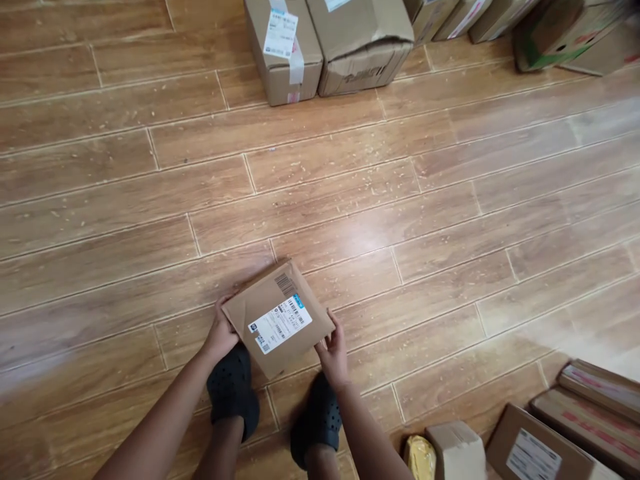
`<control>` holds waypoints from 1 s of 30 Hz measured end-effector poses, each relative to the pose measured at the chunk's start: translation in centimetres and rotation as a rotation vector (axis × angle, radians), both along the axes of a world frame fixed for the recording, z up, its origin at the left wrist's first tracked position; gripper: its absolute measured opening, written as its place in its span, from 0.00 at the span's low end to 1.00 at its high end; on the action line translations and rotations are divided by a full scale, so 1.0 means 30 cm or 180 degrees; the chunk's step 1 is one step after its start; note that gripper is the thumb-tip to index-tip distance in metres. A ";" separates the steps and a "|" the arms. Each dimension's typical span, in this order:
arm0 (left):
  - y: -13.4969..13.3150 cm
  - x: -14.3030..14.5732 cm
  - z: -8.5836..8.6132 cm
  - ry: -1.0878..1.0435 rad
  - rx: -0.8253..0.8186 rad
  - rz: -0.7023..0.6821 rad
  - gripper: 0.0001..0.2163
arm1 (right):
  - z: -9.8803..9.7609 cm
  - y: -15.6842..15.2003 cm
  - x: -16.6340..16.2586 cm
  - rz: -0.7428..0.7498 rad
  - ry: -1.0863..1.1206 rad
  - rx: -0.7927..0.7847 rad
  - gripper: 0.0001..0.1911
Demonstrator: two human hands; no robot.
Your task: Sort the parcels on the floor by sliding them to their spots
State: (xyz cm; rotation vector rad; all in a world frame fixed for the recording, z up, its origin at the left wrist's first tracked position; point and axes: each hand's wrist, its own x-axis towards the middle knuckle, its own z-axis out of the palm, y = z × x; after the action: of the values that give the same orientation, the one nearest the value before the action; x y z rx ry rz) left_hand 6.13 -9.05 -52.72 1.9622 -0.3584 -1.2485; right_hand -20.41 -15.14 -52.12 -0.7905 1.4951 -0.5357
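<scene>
A small flat cardboard parcel (278,320) with a white shipping label and barcodes is held between both my hands, low over the wooden floor. My left hand (221,331) grips its left corner. My right hand (333,350) grips its right edge. Below the parcel stand my two feet in black perforated clogs (233,389).
Two brown cardboard boxes (284,48) stand at the top middle, with more boxes in a row to the top right. At the bottom right lie several parcels (535,450), a small box (457,450) and a yellow packet (420,457). Wood-look floor planks (400,200) fill the middle.
</scene>
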 end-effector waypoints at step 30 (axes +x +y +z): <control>0.105 -0.121 0.042 0.0012 0.0559 0.1311 0.21 | 0.031 -0.154 0.144 0.0410 -0.0043 0.0602 0.28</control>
State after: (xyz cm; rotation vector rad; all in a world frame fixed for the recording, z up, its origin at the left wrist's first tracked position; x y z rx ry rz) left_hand 2.50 -5.91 -51.45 2.0467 0.1602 -1.0407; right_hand -16.10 -19.75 -51.18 -0.7273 1.4476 -0.2978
